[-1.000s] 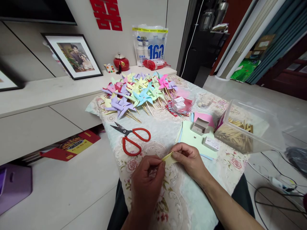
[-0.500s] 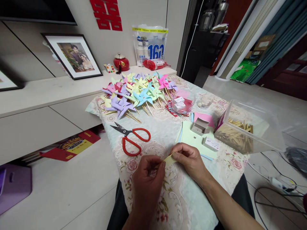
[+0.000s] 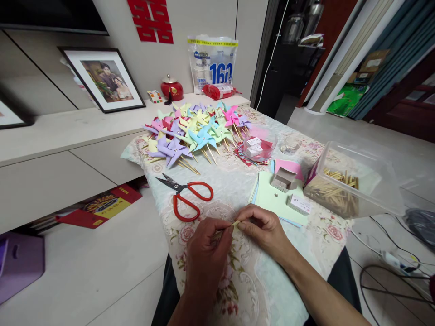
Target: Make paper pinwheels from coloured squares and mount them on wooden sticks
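Over the near part of the cloth-covered table (image 3: pixel 238 181), my left hand (image 3: pixel 207 253) and my right hand (image 3: pixel 265 228) meet fingertip to fingertip. Both pinch a small piece of pale yellow paper (image 3: pixel 235 223), most of it hidden between the fingers. Red-handled scissors (image 3: pixel 186 194) lie just beyond my left hand. A stack of light green and blue paper sheets (image 3: pixel 272 199) lies just beyond my right hand, with small white boxes (image 3: pixel 299 203) on it.
A pile of finished paper pinwheels (image 3: pixel 193 131) covers the far end of the table. A clear plastic box of wooden sticks (image 3: pixel 343 185) stands at the right. A low cabinet (image 3: pixel 68 154) with a framed photo (image 3: pixel 105 79) runs along the left. Cables (image 3: pixel 390 271) trail on the floor.
My hands have drawn closer together, and the yellow paper that stuck out between them is now folded almost out of sight.
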`<state>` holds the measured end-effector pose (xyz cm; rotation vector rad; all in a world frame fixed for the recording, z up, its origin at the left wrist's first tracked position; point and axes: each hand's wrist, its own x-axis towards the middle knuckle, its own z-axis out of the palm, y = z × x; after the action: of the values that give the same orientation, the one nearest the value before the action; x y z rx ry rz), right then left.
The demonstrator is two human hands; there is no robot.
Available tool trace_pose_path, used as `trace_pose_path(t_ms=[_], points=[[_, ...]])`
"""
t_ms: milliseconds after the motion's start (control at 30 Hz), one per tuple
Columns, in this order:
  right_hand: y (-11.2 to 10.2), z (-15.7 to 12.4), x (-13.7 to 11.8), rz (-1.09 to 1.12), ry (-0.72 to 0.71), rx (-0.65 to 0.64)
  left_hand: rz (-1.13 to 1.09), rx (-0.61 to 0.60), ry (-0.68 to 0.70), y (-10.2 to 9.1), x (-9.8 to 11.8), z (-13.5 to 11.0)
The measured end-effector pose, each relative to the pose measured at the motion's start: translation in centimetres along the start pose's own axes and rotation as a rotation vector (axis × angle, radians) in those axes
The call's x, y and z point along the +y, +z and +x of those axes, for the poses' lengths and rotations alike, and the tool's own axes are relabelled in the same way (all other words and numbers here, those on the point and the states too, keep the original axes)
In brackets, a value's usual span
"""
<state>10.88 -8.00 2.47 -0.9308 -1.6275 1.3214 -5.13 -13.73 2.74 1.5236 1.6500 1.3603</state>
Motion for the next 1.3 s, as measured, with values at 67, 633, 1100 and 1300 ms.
trace_pose_path(t_ms=[67,633,1100,1300], points=[[0.0,0.0,0.1,-0.11,-0.129,0.025,0.073,-0.006,0.103,-0.2,-0.4,0.1],[-1.2,-2.3,0.9,-0.585,-0.401,0.06,0.623,-0.104,0.774,-1.1,-2.3,-1.5],[-0.4,-3.3,1.1,-0.907,-0.442,-0.148,0.758,-0.083,0.74,-0.7,-3.3,-2.5],[-0.5,-4.1,1.3,-1.052,-0.469,-0.186,0.768,-0.157,0.783,-1.2,-3.2,-2.9]])
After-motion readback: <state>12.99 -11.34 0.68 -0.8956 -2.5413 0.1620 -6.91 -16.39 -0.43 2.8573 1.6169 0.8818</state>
